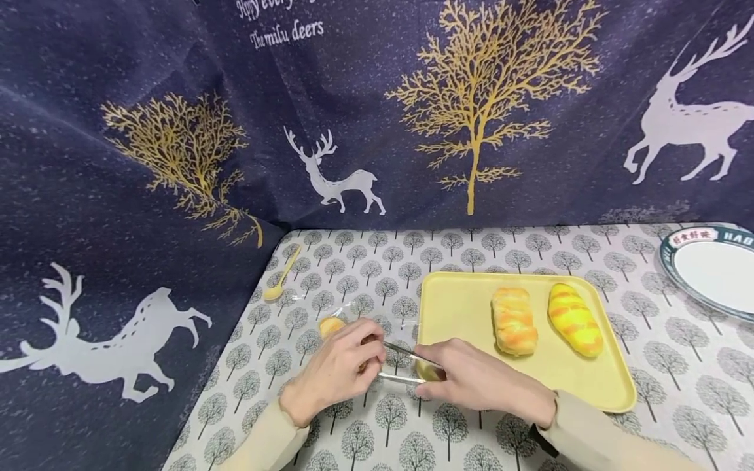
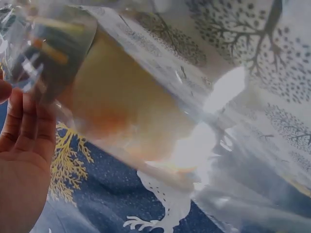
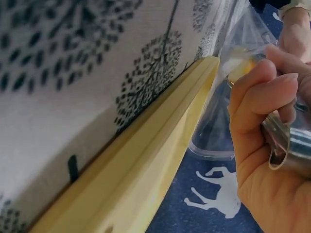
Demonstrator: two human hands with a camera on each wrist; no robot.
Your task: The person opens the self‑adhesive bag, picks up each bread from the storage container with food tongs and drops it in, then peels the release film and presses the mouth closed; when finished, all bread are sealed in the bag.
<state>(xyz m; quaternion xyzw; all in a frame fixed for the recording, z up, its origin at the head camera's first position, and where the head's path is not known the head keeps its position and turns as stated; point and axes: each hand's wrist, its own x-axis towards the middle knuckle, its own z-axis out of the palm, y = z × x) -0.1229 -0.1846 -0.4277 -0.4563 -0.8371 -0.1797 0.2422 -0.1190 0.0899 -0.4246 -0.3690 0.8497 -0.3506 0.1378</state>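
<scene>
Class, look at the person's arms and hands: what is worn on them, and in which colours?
The left sleeve and right sleeve are long, pale cream-beige and look plain, ending about the wrists. The left hand and right hand are bare, without gloves. A black strap-like piece shows by the end of the right sleeve; what it belongs to cannot be told.

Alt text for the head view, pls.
A person's left hand pinches a clear bag around a piece of bread, while the right hand grips metal tongs. At right, a yellow tray holds an orange-brown loaf and a yellow loaf. A yellow spoon and a green-rimmed plate also lie on the tree-print tablecloth.
</scene>
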